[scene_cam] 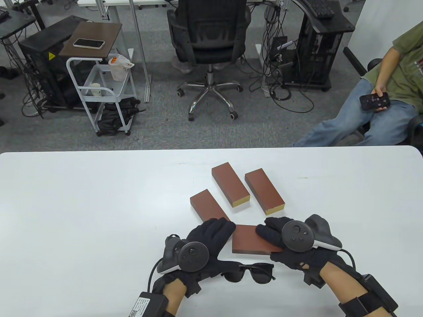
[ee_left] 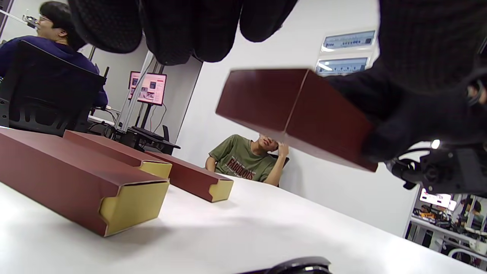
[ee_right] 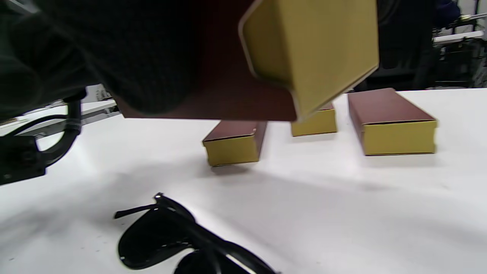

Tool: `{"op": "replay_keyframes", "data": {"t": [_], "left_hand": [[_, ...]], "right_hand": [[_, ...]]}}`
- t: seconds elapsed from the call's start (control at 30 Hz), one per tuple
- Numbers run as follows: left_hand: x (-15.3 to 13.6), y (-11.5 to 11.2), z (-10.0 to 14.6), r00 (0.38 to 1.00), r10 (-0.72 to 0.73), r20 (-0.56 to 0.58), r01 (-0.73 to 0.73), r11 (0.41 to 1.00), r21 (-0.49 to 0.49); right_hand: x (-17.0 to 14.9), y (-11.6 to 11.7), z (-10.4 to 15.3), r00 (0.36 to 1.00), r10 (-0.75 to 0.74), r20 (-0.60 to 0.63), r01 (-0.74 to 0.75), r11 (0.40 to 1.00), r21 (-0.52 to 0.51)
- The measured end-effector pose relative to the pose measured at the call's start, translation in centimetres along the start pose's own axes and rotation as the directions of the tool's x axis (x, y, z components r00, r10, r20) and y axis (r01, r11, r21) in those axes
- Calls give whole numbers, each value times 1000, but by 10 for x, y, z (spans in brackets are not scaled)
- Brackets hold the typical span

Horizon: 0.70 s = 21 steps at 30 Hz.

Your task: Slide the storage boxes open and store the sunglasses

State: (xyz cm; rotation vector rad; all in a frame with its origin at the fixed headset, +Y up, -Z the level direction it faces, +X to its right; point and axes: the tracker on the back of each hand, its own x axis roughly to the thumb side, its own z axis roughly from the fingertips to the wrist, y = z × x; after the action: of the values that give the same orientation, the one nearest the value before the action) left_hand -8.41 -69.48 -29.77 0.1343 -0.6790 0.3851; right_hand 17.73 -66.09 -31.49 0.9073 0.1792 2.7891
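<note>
My right hand (scene_cam: 274,236) grips one end of a maroon storage box (scene_cam: 251,243) and holds it tilted above the table; its yellow inner end (ee_right: 312,49) shows in the right wrist view. My left hand (scene_cam: 216,231) reaches toward the box's other end with straight fingers (ee_left: 182,30) and holds nothing; they hang just above the box (ee_left: 289,110). Black sunglasses (scene_cam: 251,273) lie folded on the table between my wrists, below the raised box (ee_right: 179,239).
Three more maroon boxes lie side by side beyond my hands (scene_cam: 209,206) (scene_cam: 230,186) (scene_cam: 264,191), their yellow ends toward me. The white table (scene_cam: 82,214) stretches wide to the left. A person sits past the far right corner (scene_cam: 380,109).
</note>
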Motion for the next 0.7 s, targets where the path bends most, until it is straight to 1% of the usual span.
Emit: {"op": "replay_keyframes", "data": {"t": [0.13,0.23,0.3,0.4,0.47,0.57,0.7], "left_hand": [[1,-4,-1,1000,-12,3,12,998,-58],[1,-4,-1,1000,-17,-6,16,995,-98],[1,-4,-1,1000,-21,-17,20,995,-97],[0,-4,-2,999,48,-23,-50,991,-125],[-1,-3,-2,996,84,-33,-87,988,-126],[-6,-1,-1,993,106,-60,-113,985,-132],[-14,3,2,987,134,-84,-144,981,-128]], "right_hand": [[16,3,-4,999,-6,54,7,1000,-7],[22,5,-3,998,-4,63,4,1000,-6],[23,7,-3,997,0,74,0,1000,-11],[24,12,-1,996,-8,85,10,1000,-20],[22,14,1,995,2,99,2,999,-46],[13,16,6,997,-16,80,26,991,-132],[-5,19,14,997,-66,31,70,985,-158]]}}
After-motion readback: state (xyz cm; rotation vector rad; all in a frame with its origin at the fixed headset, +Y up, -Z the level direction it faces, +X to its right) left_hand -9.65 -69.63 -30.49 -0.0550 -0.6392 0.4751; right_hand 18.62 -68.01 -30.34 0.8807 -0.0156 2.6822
